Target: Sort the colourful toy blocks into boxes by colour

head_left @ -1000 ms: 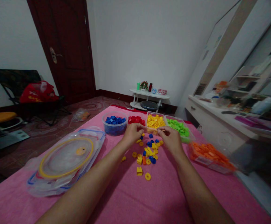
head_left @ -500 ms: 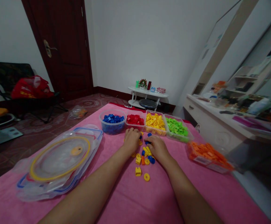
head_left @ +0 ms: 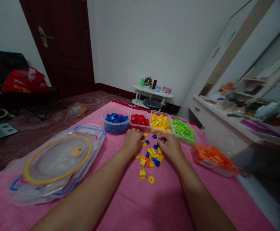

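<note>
My left hand point(head_left: 132, 141) rests on the pink cloth with its fingers curled together, left of the loose pieces. Whatever its fingertips hold is mostly hidden; a bit of blue shows beside them. On the other side, my right hand point(head_left: 170, 146) pinches a small blue building block point(head_left: 159, 140). Between and below the hands lie several scattered pieces: yellow blocks point(head_left: 152, 152), an orange block point(head_left: 147, 162), blue discs point(head_left: 157, 163) and yellow rings. Closest to me are a yellow block point(head_left: 142, 174) and a yellow ring point(head_left: 151, 180).
Behind the hands stand tubs of blue point(head_left: 116, 128), red point(head_left: 140, 127), yellow point(head_left: 160, 131) and green blocks point(head_left: 184, 140). An orange-block tub point(head_left: 214, 160) sits at the right edge. Stacked clear lids point(head_left: 58, 160) cover the left side of the cloth.
My hands have moved apart: the left slightly leftward, the right toward the right with a blue block. More blue and yellow pieces show between them. The view has shifted a little.
</note>
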`<state>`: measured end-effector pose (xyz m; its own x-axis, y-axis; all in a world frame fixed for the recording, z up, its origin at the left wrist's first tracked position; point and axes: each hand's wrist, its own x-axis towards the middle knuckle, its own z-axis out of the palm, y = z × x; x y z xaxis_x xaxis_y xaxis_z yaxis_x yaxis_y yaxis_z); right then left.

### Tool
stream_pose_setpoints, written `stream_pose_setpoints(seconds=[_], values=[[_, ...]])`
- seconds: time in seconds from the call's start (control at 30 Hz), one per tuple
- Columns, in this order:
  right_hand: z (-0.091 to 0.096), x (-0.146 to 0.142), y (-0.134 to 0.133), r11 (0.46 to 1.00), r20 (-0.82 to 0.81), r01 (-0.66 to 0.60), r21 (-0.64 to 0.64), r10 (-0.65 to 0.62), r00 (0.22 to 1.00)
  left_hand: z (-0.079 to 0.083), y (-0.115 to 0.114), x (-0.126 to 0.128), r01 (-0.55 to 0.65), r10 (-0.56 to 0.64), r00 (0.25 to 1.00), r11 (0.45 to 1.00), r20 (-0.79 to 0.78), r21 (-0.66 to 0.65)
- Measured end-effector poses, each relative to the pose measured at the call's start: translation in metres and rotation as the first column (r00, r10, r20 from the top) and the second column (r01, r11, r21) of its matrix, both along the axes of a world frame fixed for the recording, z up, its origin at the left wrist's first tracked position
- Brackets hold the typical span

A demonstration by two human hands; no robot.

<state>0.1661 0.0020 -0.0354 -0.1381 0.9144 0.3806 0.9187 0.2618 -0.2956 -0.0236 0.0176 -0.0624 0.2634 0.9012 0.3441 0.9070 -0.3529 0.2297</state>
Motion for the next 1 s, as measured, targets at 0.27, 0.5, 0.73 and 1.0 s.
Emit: stream_pose_setpoints(seconds=[0.27, 0.5, 0.73, 1.0], values=[[-0.009, -0.011, -0.003, 0.984, -0.094, -0.174, -0.040, 0.170, 0.981, 0.000, 0.001, 0.000, -0.014, 0.012, 1.000, 0.998, -0.026, -0.062], [-0.030, -0.036, -0.001, 0.983, 0.148, -0.144, -0.117, 0.161, 0.976, 0.003, -0.003, 0.002, -0.003, 0.003, 1.000, 1.000, 0.011, -0.015], [-0.024, -0.038, 0.000, 0.983, 0.128, -0.126, -0.132, 0.143, 0.981, 0.012, -0.004, 0.007, 0.012, -0.050, 0.875, 0.997, 0.482, 0.080], [-0.001, -0.024, 0.001, 0.967, -0.321, -0.173, 0.190, 0.227, 0.919, 0.022, 0.004, 0.015, 0.498, 0.461, 0.056, 0.756, 0.886, -0.425]])
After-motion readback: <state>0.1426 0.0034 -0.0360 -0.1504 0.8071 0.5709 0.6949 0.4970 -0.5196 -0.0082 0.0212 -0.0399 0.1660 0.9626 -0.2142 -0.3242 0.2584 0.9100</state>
